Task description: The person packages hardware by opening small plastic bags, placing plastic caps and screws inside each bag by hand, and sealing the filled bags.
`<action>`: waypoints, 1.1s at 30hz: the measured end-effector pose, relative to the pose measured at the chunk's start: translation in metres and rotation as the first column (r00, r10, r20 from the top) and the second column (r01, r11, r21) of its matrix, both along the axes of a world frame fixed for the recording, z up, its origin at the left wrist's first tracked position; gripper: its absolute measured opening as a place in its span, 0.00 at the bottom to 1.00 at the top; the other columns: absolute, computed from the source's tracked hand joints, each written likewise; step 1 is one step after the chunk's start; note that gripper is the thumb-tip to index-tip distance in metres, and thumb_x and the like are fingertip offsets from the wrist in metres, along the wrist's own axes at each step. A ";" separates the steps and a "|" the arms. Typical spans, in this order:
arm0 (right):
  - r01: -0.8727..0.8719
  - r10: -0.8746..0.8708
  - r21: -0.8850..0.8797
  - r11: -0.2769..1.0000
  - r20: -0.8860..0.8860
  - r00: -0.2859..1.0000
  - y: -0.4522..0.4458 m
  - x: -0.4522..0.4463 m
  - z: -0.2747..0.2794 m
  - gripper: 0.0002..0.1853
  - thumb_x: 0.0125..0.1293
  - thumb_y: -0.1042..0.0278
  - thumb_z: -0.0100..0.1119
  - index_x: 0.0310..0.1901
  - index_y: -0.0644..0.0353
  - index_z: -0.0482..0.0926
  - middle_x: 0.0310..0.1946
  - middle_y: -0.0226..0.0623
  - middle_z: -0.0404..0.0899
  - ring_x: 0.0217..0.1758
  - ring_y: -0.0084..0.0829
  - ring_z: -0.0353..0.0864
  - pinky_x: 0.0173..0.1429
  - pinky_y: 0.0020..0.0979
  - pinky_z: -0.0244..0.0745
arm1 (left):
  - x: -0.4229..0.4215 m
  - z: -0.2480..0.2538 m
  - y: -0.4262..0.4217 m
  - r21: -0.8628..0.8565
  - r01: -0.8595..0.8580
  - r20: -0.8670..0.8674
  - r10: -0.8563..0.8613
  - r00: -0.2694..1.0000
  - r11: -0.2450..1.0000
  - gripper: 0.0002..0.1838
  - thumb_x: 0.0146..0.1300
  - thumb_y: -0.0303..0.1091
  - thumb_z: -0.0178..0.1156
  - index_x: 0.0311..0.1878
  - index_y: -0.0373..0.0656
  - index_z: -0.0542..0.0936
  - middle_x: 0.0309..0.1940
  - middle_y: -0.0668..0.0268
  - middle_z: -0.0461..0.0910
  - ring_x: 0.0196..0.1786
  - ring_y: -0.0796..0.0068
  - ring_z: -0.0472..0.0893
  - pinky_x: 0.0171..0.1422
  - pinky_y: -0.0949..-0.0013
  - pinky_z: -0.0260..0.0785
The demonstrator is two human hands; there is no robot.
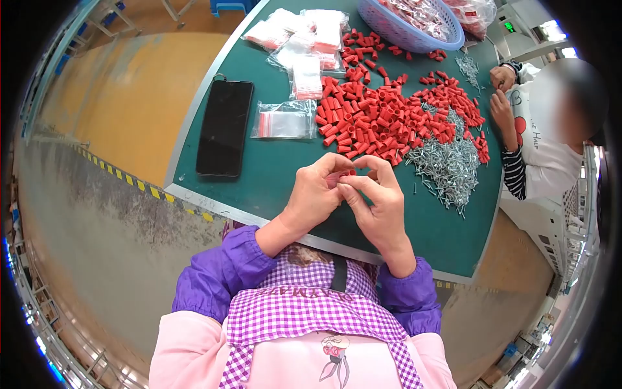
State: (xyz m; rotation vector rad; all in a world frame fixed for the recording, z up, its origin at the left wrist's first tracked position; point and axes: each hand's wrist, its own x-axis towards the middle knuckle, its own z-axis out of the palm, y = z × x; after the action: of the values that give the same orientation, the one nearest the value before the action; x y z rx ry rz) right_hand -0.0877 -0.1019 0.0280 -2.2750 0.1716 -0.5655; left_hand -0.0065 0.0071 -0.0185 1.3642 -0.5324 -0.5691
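The left hand [315, 187] and right hand [378, 206] pinch a small reddish bag [333, 179]. Red caps [372, 120] lie beyond on the bench [272, 168].

Down and forward looked the head camera! Close below its wide, round-edged view lay left hand [312, 193], right hand [381, 211] and worktop [277, 167].

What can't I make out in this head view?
All in the head view:
Reddish item between left hand and right hand: mostly covered by the fingers.
Blue basket: far side cut off by the top edge.
Whether the co-worker's hands hold anything: too small to tell.
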 end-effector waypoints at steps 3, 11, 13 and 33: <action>0.122 -0.118 0.296 0.947 -0.034 0.992 -0.011 -0.001 0.002 0.06 0.59 0.74 0.65 0.39 0.62 0.82 0.43 0.36 0.77 0.31 0.20 0.72 0.34 0.24 0.70 | 0.000 0.015 0.005 0.106 0.006 -0.100 0.005 0.995 0.994 0.11 0.61 0.26 0.64 0.43 0.36 0.73 0.37 0.65 0.82 0.30 0.87 0.77 0.26 0.81 0.69; 0.174 -0.062 0.710 0.683 -0.181 0.982 -0.023 -0.008 -0.004 0.06 0.66 0.73 0.60 0.41 0.67 0.80 0.37 0.30 0.79 0.35 0.16 0.75 0.40 0.18 0.70 | -0.003 0.013 0.005 -0.057 0.066 -0.099 -0.072 0.992 0.996 0.07 0.62 0.24 0.63 0.40 0.38 0.75 0.31 0.67 0.81 0.26 0.85 0.77 0.24 0.80 0.67; 0.205 -0.049 0.763 0.613 -0.222 0.974 -0.023 -0.007 -0.003 0.07 0.66 0.73 0.60 0.41 0.67 0.80 0.36 0.30 0.80 0.36 0.17 0.76 0.41 0.18 0.71 | -0.001 0.015 0.005 -0.076 0.071 -0.034 -0.074 0.997 0.995 0.06 0.62 0.24 0.62 0.40 0.38 0.76 0.33 0.68 0.80 0.29 0.84 0.78 0.26 0.81 0.68; 0.107 -0.119 0.691 0.715 -0.030 0.992 -0.023 -0.012 -0.007 0.04 0.65 0.75 0.61 0.35 0.66 0.78 0.31 0.27 0.75 0.32 0.15 0.72 0.36 0.18 0.67 | 0.005 0.028 0.007 -0.147 0.083 -0.279 -0.122 0.953 0.986 0.06 0.63 0.27 0.63 0.41 0.36 0.79 0.31 0.66 0.81 0.28 0.85 0.78 0.26 0.83 0.66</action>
State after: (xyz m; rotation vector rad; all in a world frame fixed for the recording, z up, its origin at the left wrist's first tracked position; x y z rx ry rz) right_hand -0.0998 -0.1244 0.0207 -1.5235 0.4417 -0.4755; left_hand -0.0012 0.0140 0.0093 1.1073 -0.3982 -0.7889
